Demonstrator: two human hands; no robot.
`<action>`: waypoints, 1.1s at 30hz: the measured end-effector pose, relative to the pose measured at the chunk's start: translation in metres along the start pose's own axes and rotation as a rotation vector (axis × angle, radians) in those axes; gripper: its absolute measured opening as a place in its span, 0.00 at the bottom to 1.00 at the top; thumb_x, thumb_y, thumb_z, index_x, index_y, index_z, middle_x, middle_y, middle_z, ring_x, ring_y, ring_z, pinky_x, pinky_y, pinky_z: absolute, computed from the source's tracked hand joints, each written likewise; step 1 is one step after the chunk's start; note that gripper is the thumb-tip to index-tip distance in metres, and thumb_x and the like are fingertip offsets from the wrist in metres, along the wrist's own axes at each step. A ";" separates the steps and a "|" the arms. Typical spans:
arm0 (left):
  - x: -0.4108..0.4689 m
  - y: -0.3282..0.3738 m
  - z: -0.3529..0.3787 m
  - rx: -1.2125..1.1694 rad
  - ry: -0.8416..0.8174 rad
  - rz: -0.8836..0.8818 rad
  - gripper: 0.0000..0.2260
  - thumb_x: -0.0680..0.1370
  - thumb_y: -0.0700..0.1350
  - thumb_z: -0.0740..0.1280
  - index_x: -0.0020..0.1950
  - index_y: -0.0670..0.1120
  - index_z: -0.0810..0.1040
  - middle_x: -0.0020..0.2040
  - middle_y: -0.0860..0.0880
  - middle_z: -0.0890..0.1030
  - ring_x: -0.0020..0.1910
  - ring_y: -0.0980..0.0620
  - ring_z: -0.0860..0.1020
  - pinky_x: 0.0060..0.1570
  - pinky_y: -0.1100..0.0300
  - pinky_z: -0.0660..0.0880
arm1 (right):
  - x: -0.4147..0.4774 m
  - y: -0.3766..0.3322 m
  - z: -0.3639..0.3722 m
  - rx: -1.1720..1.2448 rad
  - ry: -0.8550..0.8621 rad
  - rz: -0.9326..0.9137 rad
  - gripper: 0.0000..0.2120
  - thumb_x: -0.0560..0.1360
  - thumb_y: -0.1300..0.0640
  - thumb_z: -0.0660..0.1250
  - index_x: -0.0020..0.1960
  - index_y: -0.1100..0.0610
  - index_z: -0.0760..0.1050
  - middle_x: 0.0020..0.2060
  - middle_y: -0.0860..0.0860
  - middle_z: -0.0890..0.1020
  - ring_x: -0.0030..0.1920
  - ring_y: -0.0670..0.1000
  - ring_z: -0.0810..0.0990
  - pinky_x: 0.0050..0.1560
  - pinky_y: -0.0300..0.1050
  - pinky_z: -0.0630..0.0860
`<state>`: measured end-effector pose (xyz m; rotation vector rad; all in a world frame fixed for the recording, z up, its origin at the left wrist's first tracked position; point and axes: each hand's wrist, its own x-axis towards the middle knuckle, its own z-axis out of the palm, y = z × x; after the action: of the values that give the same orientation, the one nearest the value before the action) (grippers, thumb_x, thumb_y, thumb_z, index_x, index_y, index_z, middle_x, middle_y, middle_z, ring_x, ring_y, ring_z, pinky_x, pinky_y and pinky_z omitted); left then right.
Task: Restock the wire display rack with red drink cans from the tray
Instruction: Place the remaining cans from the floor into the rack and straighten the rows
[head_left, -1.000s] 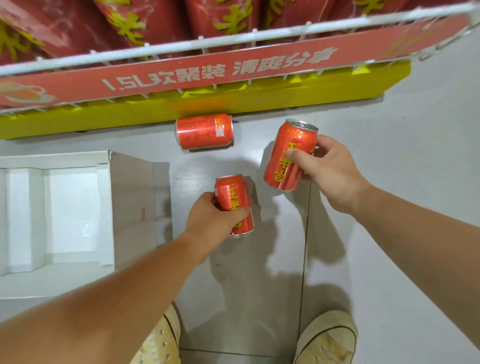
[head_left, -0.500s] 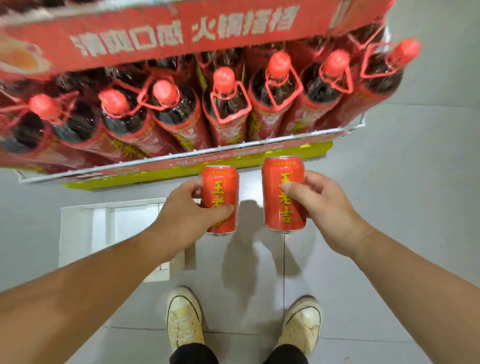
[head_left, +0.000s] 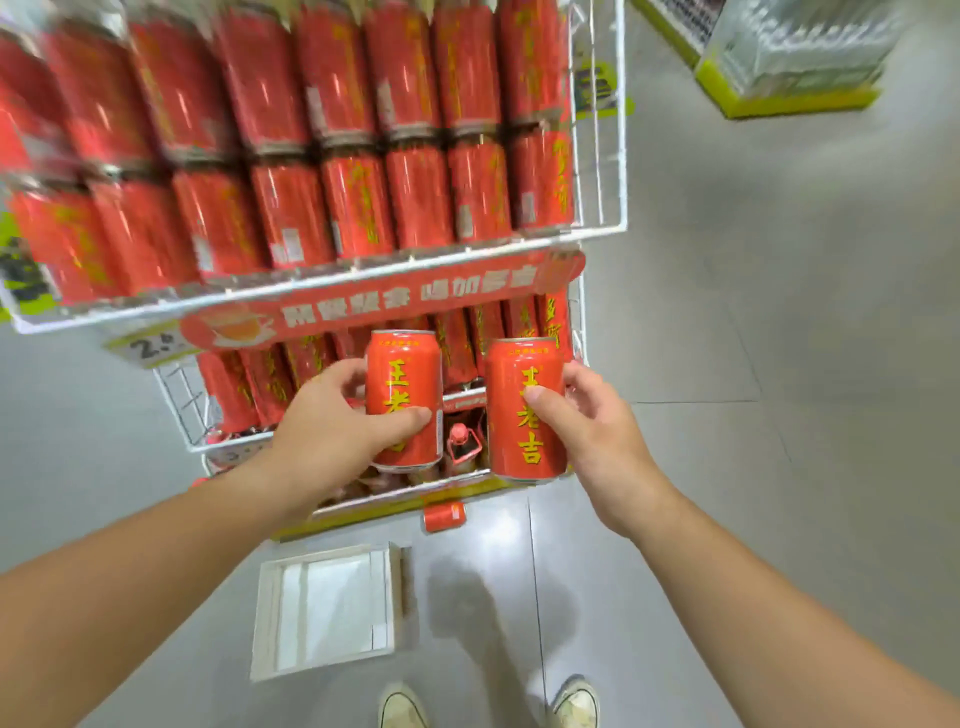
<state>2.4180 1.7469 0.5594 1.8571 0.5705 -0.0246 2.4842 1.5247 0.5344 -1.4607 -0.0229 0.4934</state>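
Left hand (head_left: 332, 426) holds one red drink can, the left can (head_left: 404, 374), upright: the thumb lies across its front and the fingers (head_left: 347, 371) wrap round the far side. Right hand (head_left: 597, 421) holds a second, the right can (head_left: 524, 452), upright in the same closed grasp, thumb on the printed face. The two cans are side by side and apart, with a narrow gap between them.

Both are held in the air in front of the wire display rack (head_left: 597, 228), level with its middle shelf and just below the red banner (head_left: 384, 301) on the front edge of the upper shelf. The upper shelf carries stocked cans (head_left: 358, 208) in two stacked layers; this area is blurred. Through the gap between the held cans, a bottle (head_left: 460, 441) with a red cap stands on a lower shelf.

On the floor (head_left: 727, 364) the tray (head_left: 332, 608) lies just in front of the rack's base, white inner face up. A third can (head_left: 443, 516) lies on its side on the floor at the rack's base, near the tray's far right corner. Two shoes (head_left: 402, 709) show at the bottom edge of the view.
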 end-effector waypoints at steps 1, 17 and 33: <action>-0.010 0.023 -0.014 0.005 -0.002 0.026 0.18 0.69 0.42 0.80 0.56 0.48 0.80 0.48 0.50 0.84 0.36 0.64 0.81 0.33 0.69 0.77 | -0.009 -0.026 0.009 -0.008 0.002 -0.034 0.12 0.76 0.60 0.72 0.58 0.60 0.76 0.40 0.46 0.86 0.40 0.44 0.84 0.41 0.41 0.80; -0.103 0.314 -0.249 -0.009 0.278 0.447 0.13 0.69 0.44 0.80 0.42 0.54 0.76 0.36 0.56 0.84 0.30 0.65 0.79 0.36 0.62 0.77 | -0.070 -0.356 0.152 -0.133 0.002 -0.442 0.26 0.63 0.38 0.74 0.52 0.56 0.81 0.47 0.57 0.86 0.47 0.53 0.84 0.58 0.66 0.78; -0.046 0.315 -0.327 0.105 0.555 0.217 0.14 0.68 0.47 0.80 0.49 0.52 0.80 0.44 0.52 0.85 0.37 0.57 0.83 0.27 0.70 0.72 | 0.047 -0.376 0.274 -0.235 -0.156 -0.461 0.38 0.66 0.35 0.74 0.69 0.54 0.74 0.64 0.48 0.79 0.65 0.50 0.77 0.67 0.54 0.74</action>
<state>2.4176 1.9445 0.9706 2.0220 0.7495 0.6322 2.5569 1.7874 0.9146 -1.5813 -0.5453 0.2283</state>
